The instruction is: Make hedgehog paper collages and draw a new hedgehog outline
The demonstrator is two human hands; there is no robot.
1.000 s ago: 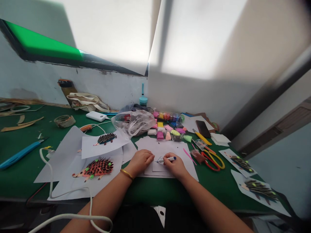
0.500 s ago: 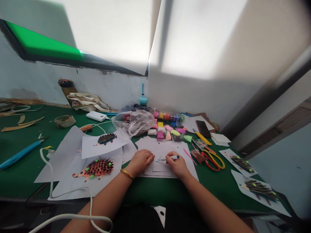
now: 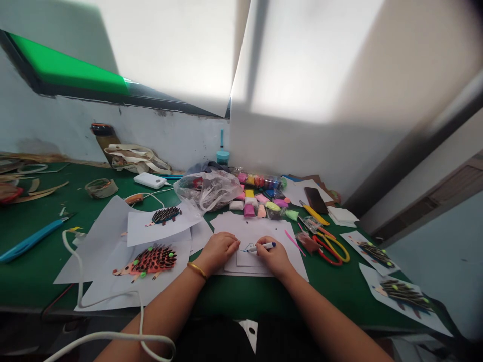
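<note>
My right hand [image 3: 269,254] is closed around a white marker with a blue cap end [image 3: 267,246]. Its tip rests on a small sheet of white paper [image 3: 247,260], at a short dark outline with a curved, pointed shape. My left hand [image 3: 222,249], with a gold bangle [image 3: 197,270] at the wrist, lies on the left part of the paper with its fingers together and slightly bent. Nothing shows in its grasp. Larger white sheets [image 3: 271,225] lie beneath the small one.
Packets of coloured clay [image 3: 260,204] and a clear plastic bag [image 3: 211,191] lie behind the paper. Scissors [image 3: 332,251] and a phone [image 3: 316,200] sit to the right. Hedgehog pictures [image 3: 151,261] lie left, near a white cable [image 3: 80,281] and a blue cutter [image 3: 33,241].
The marker tip has shifted slightly left and down along the outline, with my right hand tilting. My left hand stays put. Something red has appeared at the far left edge.
</note>
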